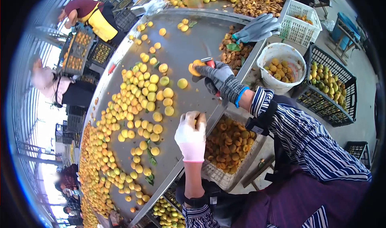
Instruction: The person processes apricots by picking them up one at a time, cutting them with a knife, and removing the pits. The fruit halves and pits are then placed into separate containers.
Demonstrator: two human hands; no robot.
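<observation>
My right hand, in a grey knit glove with a blue cuff, is closed around a knife with a red handle. Its blade points up and looks blurred. A piece of apricot is pinched at the fingertips of the same hand. My left hand, in a white glove with a pink cuff, is closed near the metal table's edge. A small yellowish bit shows between its fingers, too hidden to name. Many whole apricots lie on the metal table to the left, with one loose apricot between them and my hands.
Below the table edge stands a crate of apricot halves. A white bucket, a black crate and a white basket stand right. Grey gloves lie beside a pile of pits. People work at the far left.
</observation>
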